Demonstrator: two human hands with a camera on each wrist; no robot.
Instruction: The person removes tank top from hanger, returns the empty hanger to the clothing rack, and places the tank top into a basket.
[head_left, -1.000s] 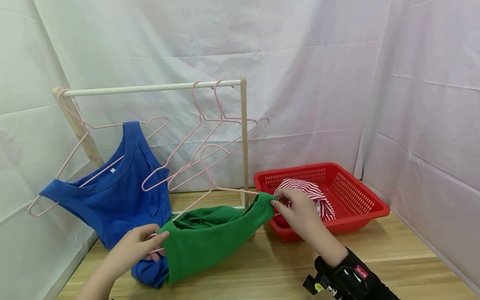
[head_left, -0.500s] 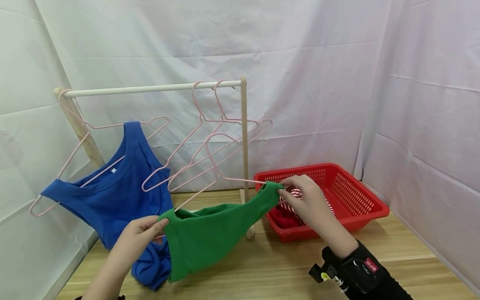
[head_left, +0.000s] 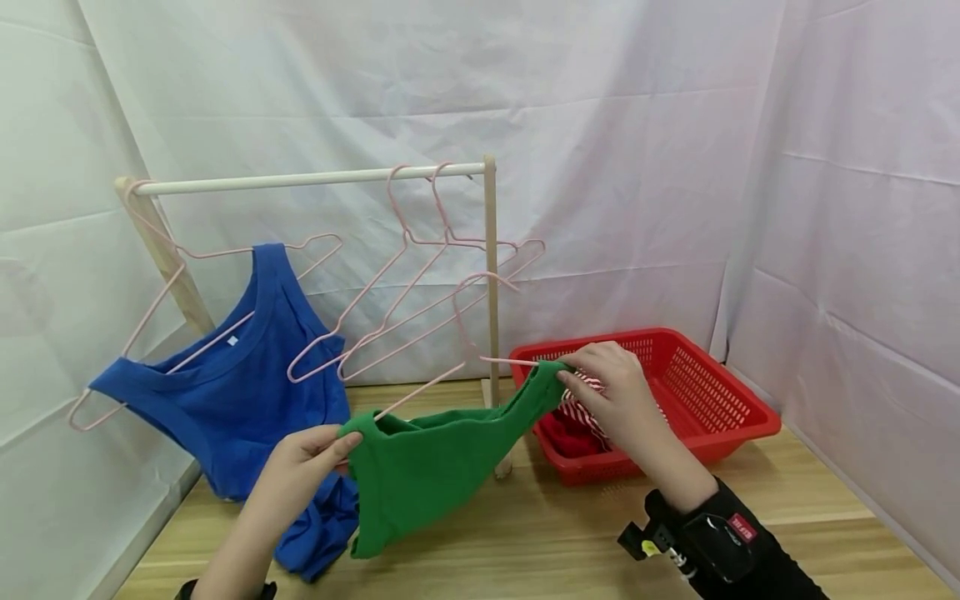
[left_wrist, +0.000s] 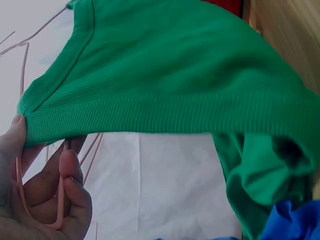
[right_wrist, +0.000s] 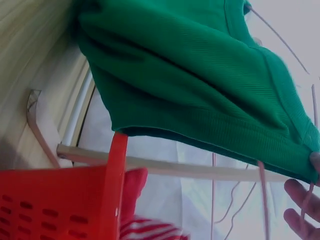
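A green tank top [head_left: 435, 458] hangs between my two hands, its straps over the ends of a pink hanger [head_left: 423, 390]. My left hand [head_left: 307, 462] holds the left end; in the left wrist view its thumb presses the strap and its fingers curl round the hanger's looped end [left_wrist: 59, 210]. At the other shoulder, my right hand [head_left: 618, 400] pinches the strap with the hanger's right end. Only some fingertips of that hand [right_wrist: 302, 207] show in the right wrist view. The hanger's hook leans right, in front of the rack post.
Behind stands a rack with a white rail [head_left: 315, 178]. A blue tank top [head_left: 247, 392] hangs at its left, its lower part lying on the wooden table [head_left: 562, 533]. Bare pink hangers [head_left: 390, 292] hang at its right. A red basket [head_left: 720, 425] holds striped cloth [head_left: 588, 408] and red cloth.
Both hands have lifted the green tank top and hanger a little and shifted them right. The hanger's hook has risen and tilted further right.
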